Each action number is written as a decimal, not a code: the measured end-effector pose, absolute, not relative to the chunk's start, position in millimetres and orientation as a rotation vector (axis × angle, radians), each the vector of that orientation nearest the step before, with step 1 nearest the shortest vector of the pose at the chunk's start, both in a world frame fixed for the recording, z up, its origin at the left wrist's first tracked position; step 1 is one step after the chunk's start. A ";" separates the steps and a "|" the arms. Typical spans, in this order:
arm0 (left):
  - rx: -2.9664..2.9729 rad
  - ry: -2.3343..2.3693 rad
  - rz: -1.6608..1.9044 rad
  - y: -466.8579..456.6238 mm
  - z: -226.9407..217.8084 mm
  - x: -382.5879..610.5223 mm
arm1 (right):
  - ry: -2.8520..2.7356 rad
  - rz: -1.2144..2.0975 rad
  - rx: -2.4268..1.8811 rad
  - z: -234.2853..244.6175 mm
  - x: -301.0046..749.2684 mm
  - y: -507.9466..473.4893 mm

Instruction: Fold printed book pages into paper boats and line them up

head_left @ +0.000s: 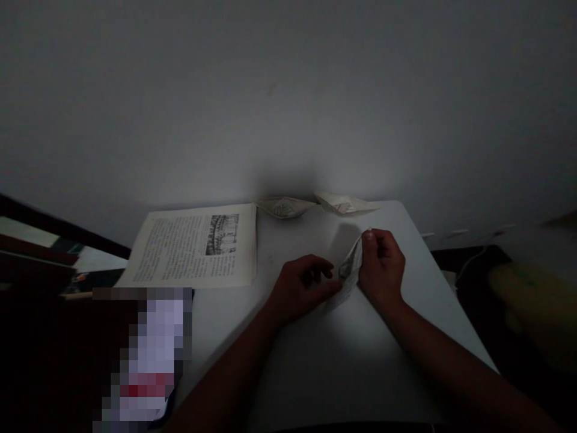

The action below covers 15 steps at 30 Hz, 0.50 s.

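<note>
My right hand (382,264) pinches the upper end of a paper boat (352,273) folded from a printed page, thumb on the near side. The boat is held tilted above the white table. On its left, my left hand (307,285) has its fingers curved and apart, with the thumb tip touching or just beside the boat's lower side. Against the wall stand two more folded paper boats, one on the left (285,207) and one on the right (345,204).
A stack of printed pages (180,240) with a picture on top lies at the table's left. Below it is a pixelated, phone-like device (155,343). The white table (288,234) meets a grey wall (288,108). A cable (473,258) runs beyond the right edge.
</note>
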State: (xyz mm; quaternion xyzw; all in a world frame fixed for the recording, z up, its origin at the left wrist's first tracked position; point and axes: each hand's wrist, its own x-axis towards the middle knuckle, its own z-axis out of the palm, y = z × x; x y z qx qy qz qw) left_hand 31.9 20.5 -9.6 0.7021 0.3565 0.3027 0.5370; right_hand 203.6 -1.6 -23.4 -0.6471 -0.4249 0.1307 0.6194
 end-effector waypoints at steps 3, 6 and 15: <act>1.795 0.862 0.710 19.1 -10.5 34.0 | -1.044 0.327 -1.516 -24.4 198.4 -4.7; 1.880 0.865 0.699 18.8 -10.1 35.7 | -1.099 0.317 -1.542 -24.7 196.1 -7.4; 1.942 0.915 0.686 17.8 -7.9 37.4 | -1.181 0.216 -1.578 -24.0 194.7 -9.0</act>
